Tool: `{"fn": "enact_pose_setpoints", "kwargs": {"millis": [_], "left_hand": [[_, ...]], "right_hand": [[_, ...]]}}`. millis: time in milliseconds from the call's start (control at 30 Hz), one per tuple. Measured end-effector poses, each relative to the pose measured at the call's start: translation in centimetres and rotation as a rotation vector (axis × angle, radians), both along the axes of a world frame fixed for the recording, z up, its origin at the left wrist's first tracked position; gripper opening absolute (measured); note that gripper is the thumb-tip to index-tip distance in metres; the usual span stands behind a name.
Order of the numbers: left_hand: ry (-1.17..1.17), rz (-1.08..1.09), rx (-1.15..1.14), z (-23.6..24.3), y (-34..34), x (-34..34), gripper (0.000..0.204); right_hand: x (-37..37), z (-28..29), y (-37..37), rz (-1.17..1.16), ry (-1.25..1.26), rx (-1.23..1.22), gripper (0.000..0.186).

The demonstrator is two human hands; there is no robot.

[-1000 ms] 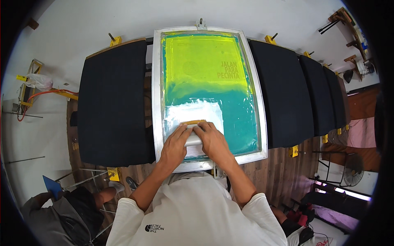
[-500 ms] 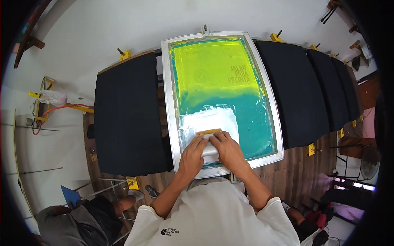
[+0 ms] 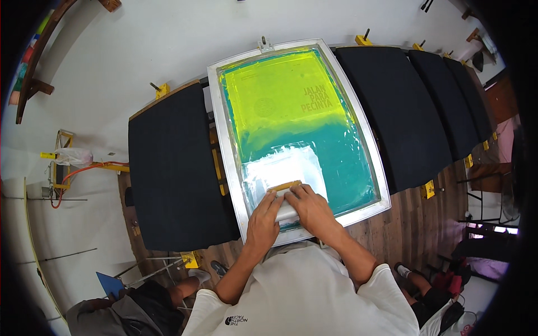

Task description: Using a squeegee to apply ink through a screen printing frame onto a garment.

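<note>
The person's left hand [image 3: 262, 223] and right hand [image 3: 311, 211] grip a grey squeegee [image 3: 287, 213], fingers curled over its top. White ink [image 3: 287, 161] spreads just beyond the fingertips, on the framed screen [image 3: 348, 171] beneath them.

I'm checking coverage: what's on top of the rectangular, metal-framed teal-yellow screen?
White paste and a grey, amber-edged squeegee, held by left hand and right hand. The screen beneath is hidden.
</note>
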State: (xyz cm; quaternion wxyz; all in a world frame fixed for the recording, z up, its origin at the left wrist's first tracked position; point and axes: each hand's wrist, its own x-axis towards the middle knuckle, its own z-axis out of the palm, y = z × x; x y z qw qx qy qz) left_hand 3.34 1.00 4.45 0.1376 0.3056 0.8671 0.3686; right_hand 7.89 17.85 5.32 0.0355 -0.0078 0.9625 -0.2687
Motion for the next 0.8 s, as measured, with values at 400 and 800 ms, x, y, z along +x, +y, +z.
{"fn": "enact_pose_setpoints", "kwargs": {"millis": [400, 800], "left_hand": [[-0.063, -0.007, -0.017, 0.9, 0.0, 0.6, 0.065], [-0.048, -0.029, -0.039, 0.8, -0.3, 1.9, 0.064]], "right_hand": [[0.6, 0.8, 0.1, 0.012, 0.003, 0.018, 0.040], [1.8, 1.0, 0.0, 0.034, -0.100, -0.012, 0.042]]}}
